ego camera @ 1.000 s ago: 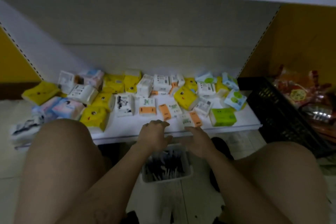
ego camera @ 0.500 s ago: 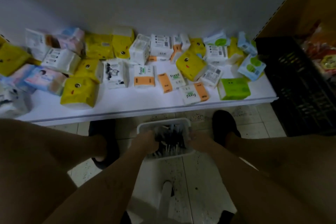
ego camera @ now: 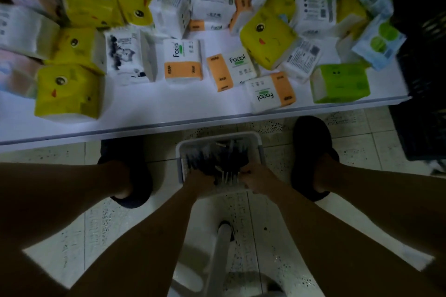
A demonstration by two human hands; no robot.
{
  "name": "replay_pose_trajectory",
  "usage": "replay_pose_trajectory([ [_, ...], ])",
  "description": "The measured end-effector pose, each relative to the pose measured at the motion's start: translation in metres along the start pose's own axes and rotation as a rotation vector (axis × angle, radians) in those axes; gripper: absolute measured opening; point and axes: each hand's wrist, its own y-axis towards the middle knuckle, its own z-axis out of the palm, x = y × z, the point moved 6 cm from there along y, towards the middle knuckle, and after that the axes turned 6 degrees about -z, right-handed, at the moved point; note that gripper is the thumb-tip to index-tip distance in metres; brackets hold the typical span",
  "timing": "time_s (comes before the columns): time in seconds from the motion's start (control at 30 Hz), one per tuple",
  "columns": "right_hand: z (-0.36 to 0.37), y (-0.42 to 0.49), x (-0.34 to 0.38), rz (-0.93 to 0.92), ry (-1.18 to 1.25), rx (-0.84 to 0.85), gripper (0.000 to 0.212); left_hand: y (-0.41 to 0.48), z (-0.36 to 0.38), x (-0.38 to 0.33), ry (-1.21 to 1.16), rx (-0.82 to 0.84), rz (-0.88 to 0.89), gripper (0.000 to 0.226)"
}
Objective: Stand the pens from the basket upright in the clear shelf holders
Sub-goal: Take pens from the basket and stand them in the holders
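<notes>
The white basket [ego camera: 242, 137] sits on the speckled tile floor [ego camera: 357, 144], between the person's two dark shoes, just in front of the low white shelf board [ego camera: 144, 113]. It is full of pens [ego camera: 217, 157], mostly dark-bodied, lying lengthwise in a loose heap, with a few white ends showing toward the near rim.

Both hands are down at that near end. The left hand [ego camera: 198, 179] is at the basket's near left corner with its fingers curled downward. The right hand [ego camera: 254, 176] is at the near right corner, and its fingers are curled as well. A small cluster of white pen ends stands between the two hands. Whether either hand grips pens or the basket's rim cannot be told (the light is dim and the fingertips are lost among the dark pens).

The left shoe [ego camera: 125, 176] and the right shoe [ego camera: 311, 149] flank the basket, well apart.

The shelf board holds scattered tissue packs. There are orange-and-white ones marked "Facial" [ego camera: 183, 62], yellow ones with a duck face [ego camera: 67, 91], and a green pack [ego camera: 340, 84] near the right end. A black crate [ego camera: 424, 103] stands just beside the board on the right. A white tube [ego camera: 218, 255] crosses the bottom of the view, and what it belongs to is unclear.
</notes>
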Motion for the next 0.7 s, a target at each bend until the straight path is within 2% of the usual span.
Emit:
replay_pose_trajectory([
  [0.1,0.006,0.011,-0.002,0.003,-0.037,-0.012,0.030,0.000,0.001,0.004,-0.122,-0.027,-0.028,0.007],
  [0.17,0.009,0.017,-0.001,-0.023,-0.121,-0.020,0.021,-0.003,-0.004,0.007,-0.134,-0.084,-0.040,0.006],
  [0.27,0.010,0.021,0.005,-0.053,-0.183,-0.006,0.002,-0.015,-0.013,0.013,-0.215,-0.199,-0.090,0.024],
  [0.37,0.013,0.027,0.015,-0.082,-0.240,-0.011,0.023,-0.026,-0.019,0.015,-0.253,-0.277,-0.095,0.021],
  [0.47,0.020,0.032,0.020,-0.055,-0.304,-0.020,0.034,-0.032,-0.023,0.013,-0.280,-0.318,-0.083,0.012],
  [0.6,0.030,0.034,0.020,-0.036,-0.409,0.006,0.050,-0.040,-0.020,0.001,-0.341,-0.217,-0.017,0.007],
  [0.7,0.033,0.033,0.019,-0.040,-0.508,0.005,0.054,-0.042,-0.015,-0.008,-0.295,-0.123,0.008,0.016],
])
